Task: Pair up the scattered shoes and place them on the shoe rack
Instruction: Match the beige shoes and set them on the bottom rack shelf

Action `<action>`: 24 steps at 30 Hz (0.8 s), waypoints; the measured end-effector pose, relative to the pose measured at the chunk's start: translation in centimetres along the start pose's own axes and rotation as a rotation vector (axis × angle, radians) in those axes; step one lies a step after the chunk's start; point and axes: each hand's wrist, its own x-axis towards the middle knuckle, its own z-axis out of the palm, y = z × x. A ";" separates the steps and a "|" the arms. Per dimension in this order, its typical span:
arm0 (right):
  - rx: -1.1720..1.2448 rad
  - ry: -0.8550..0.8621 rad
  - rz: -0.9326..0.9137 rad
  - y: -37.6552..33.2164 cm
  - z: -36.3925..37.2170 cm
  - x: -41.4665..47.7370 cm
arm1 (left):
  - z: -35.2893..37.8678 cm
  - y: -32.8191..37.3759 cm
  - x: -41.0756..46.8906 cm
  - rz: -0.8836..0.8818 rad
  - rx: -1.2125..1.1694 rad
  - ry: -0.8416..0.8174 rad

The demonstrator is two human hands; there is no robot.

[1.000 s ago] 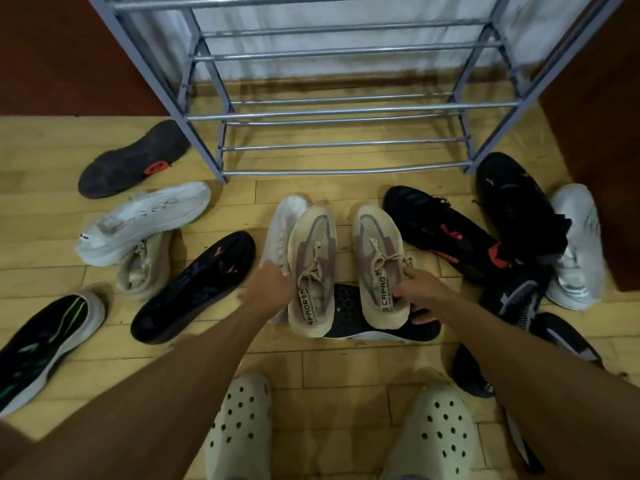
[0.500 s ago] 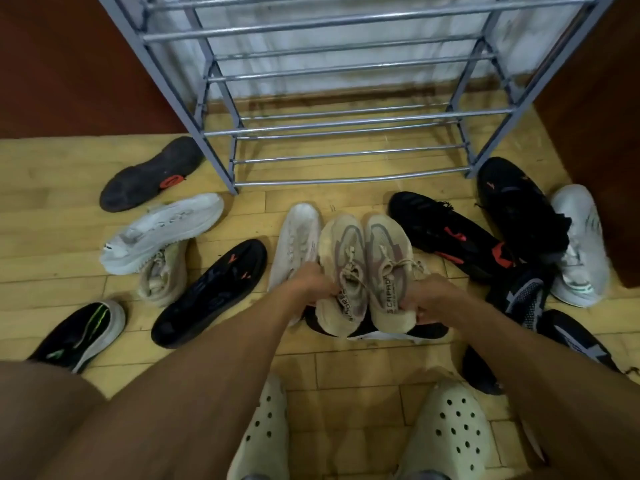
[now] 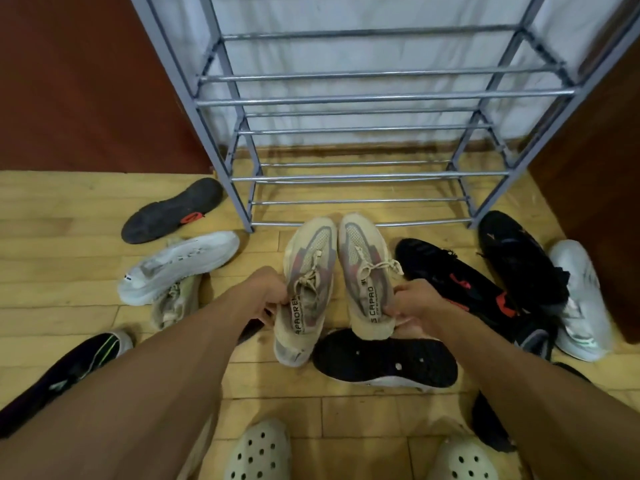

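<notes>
Shoe rack: all tiers bare, open from the front between the grey uprights. Floor strip before the lowest rail: free. Left flank: upturned black sole, white trainer. Right flank: black shoes, white shoe, crowded together.

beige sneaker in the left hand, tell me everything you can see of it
The beige sneaker is a low lace-up shoe with a mesh-looking upper, grey and reddish side panels and pale, loosely tied laces. A strip by the heel carries dark lettering, only partly readable. It is seen from above, toe toward the shoe rack, heel toward the person. The left hand grips its heel end from the outer side. Its matching sneaker, held by the right hand, lies alongside, their toes close or touching. Its sole is hidden.
</notes>
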 end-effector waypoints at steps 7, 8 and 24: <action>-0.013 -0.018 -0.113 -4.1 1.5 5.0 | -2.8 2.1 4.3 0.047 -0.181 0.066; 0.008 -0.023 -0.129 -4.8 1.7 5.9 | -3.3 2.6 5.3 0.063 -0.197 0.086; 0.131 0.104 -0.285 -13.9 7.3 20.7 | -8.1 9.2 18.5 0.176 0.074 0.620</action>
